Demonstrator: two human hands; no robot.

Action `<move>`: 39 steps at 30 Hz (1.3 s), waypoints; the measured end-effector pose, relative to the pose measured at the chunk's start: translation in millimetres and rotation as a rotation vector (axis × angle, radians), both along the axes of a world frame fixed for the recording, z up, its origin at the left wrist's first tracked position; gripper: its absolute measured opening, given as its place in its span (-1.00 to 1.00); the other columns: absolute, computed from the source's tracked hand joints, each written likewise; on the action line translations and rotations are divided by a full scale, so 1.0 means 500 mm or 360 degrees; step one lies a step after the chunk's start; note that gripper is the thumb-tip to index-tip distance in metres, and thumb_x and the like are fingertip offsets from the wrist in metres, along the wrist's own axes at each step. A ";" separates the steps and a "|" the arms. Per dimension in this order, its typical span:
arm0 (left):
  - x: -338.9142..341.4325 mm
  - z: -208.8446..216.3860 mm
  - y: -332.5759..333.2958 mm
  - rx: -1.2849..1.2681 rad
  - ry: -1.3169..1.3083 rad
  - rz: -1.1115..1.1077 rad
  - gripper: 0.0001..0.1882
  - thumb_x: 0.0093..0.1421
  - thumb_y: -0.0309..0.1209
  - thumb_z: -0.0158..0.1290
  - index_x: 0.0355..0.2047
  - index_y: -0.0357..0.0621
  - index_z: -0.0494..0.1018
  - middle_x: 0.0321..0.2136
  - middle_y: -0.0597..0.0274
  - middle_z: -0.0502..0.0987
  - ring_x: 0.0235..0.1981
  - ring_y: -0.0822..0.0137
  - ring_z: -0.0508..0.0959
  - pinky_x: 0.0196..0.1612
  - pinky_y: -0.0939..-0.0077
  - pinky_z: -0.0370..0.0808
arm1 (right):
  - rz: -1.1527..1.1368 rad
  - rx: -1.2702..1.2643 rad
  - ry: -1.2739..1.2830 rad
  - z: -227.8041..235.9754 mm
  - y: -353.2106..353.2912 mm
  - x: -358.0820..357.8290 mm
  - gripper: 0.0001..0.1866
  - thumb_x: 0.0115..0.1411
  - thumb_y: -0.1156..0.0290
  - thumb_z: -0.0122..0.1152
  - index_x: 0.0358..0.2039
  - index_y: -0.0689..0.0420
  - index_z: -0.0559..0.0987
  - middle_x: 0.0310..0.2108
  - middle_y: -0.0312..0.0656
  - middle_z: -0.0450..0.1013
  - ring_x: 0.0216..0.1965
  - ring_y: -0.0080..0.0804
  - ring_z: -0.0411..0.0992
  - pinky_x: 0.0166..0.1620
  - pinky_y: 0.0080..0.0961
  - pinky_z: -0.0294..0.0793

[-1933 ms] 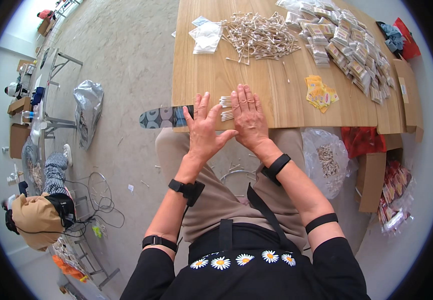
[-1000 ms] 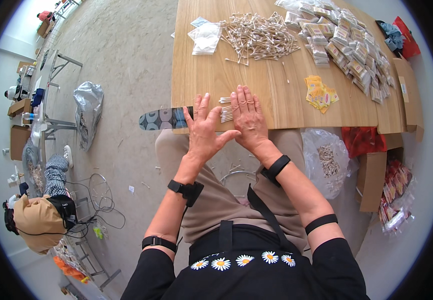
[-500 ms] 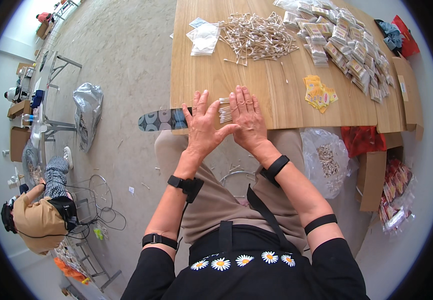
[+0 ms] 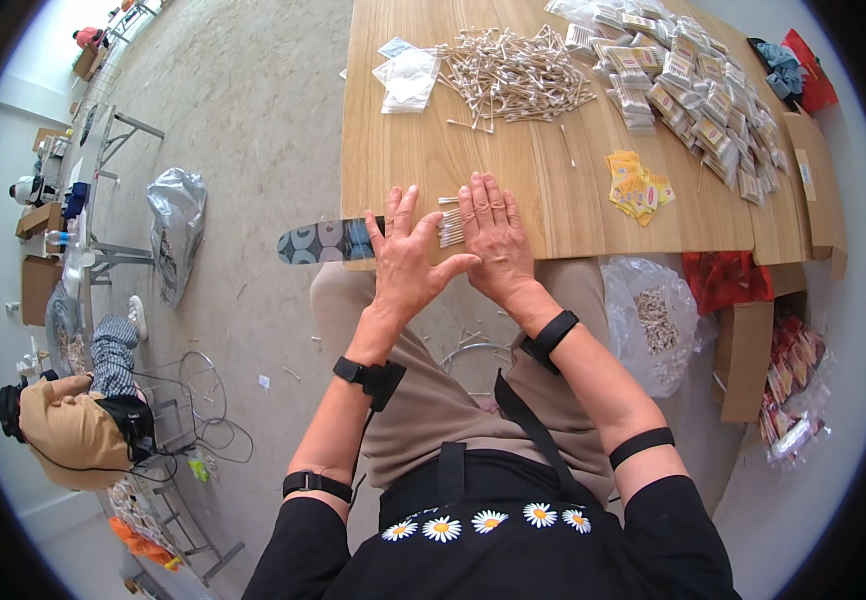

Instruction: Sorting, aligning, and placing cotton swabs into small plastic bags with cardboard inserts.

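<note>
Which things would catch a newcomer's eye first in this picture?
Probably the left hand and right hand, side by side at the near edge of the table, a small row of cotton swabs between them. Farther back lies a loose swab heap, with piled packets to its right.

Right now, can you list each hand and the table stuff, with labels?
Left hand: open, fingers spread, left of a small row of white-tipped cotton swabs
Right hand: flat, fingers together, at the row's right end
Back middle: heap of loose cotton swabs
Back right: pile of clear plastic swab packs
Right: small yellow printed cards
Back left: translucent plastic bags
</note>
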State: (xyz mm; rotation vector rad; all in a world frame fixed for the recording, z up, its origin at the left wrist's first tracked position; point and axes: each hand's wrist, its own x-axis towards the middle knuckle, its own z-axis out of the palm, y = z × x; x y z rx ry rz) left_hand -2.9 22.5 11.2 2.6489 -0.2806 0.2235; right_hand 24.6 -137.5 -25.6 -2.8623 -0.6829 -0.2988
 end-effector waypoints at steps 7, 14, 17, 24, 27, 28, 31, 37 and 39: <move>0.033 -0.004 -0.008 0.0008 -0.0058 0.0032 -0.20 -0.03 0.21 0.24 0.01 -0.21 0.50 0.30 -0.17 0.18 0.41 -0.09 0.01 0.34 -0.31 -0.27 | 0.0019 0.0137 0.0004 -0.005 0.003 0.001 -0.29 0.14 0.38 0.03 0.32 0.27 0.18 0.40 0.08 0.00 0.45 -0.07 -0.10 0.43 -0.14 -0.11; 0.019 0.001 -0.011 0.0034 -0.0069 0.0005 -0.39 0.05 0.07 0.24 -0.06 -0.15 0.53 0.28 -0.13 0.22 0.39 -0.06 0.08 0.35 -0.28 -0.23 | 0.0002 0.0047 -0.0014 0.002 -0.001 0.003 -0.30 0.14 0.38 0.04 0.31 0.27 0.18 0.40 0.08 0.00 0.45 -0.06 -0.09 0.43 -0.14 -0.10; 0.054 0.003 -0.002 -0.0022 -0.0130 -0.0005 -0.62 0.12 -0.18 0.20 -0.14 -0.14 0.54 0.11 -0.06 0.38 0.24 -0.04 0.27 0.31 -0.17 -0.04 | 0.0000 0.0186 0.0011 -0.002 0.003 -0.001 -0.28 0.10 0.43 0.08 0.31 0.27 0.20 0.39 0.10 0.02 0.44 -0.06 -0.07 0.43 -0.14 -0.10; 0.149 -0.007 -0.011 0.0140 -0.0184 -0.0216 -0.95 0.05 -0.51 0.07 -0.44 -0.12 0.44 -0.40 0.11 0.48 -0.17 0.05 0.49 0.07 0.11 0.28 | 0.0009 0.0119 0.0038 0.007 0.005 -0.001 -0.31 0.13 0.49 -0.03 0.31 0.34 0.17 0.39 0.15 0.00 0.44 -0.01 -0.05 0.42 -0.12 -0.08; 0.169 -0.004 -0.002 0.0277 -0.0268 -0.0308 -0.98 0.07 -0.50 0.06 -0.46 -0.11 0.43 -0.38 0.10 0.49 -0.18 0.06 0.50 0.08 0.11 0.27 | 0.0008 0.0125 0.0048 0.006 0.001 -0.002 -0.31 0.13 0.50 -0.04 0.31 0.36 0.16 0.39 0.17 -0.01 0.44 0.00 -0.06 0.42 -0.10 -0.09; 0.184 -0.005 -0.002 0.0277 -0.0265 -0.0315 -0.98 0.07 -0.50 0.06 -0.46 -0.11 0.43 -0.38 0.10 0.49 -0.18 0.06 0.50 0.08 0.11 0.27 | 0.0008 0.0130 0.0047 0.007 -0.001 -0.001 -0.31 0.13 0.50 -0.04 0.31 0.37 0.16 0.39 0.18 -0.01 0.44 0.01 -0.05 0.42 -0.10 -0.09; 0.257 -0.010 -0.004 0.0328 -0.0299 -0.0204 -0.99 0.08 -0.49 0.04 -0.47 -0.11 0.43 -0.39 0.09 0.50 -0.18 0.07 0.51 0.09 0.12 0.26 | 0.0002 0.0135 0.0081 0.009 -0.002 -0.002 -0.31 0.13 0.50 -0.04 0.31 0.39 0.16 0.38 0.19 0.00 0.43 0.02 -0.04 0.42 -0.09 -0.09; 0.340 0.002 -0.031 0.0235 -0.0344 -0.0147 -0.93 0.12 -0.43 0.10 -0.41 -0.13 0.48 -0.37 0.10 0.53 -0.17 0.08 0.50 0.02 0.20 0.30 | 0.0018 0.0144 0.0074 0.014 0.006 -0.003 -0.29 0.11 0.50 0.03 0.31 0.37 0.16 0.39 0.15 0.00 0.43 0.01 -0.06 0.43 -0.10 -0.10; 0.319 0.018 -0.026 0.0146 -0.0356 -0.0137 -0.92 0.15 -0.42 0.10 -0.37 -0.14 0.50 -0.35 0.09 0.55 -0.16 0.09 0.51 0.03 0.21 0.31 | 0.0014 0.0115 0.0081 0.013 0.009 -0.004 -0.28 0.11 0.50 0.04 0.31 0.37 0.16 0.39 0.15 0.00 0.44 0.01 -0.06 0.43 -0.11 -0.10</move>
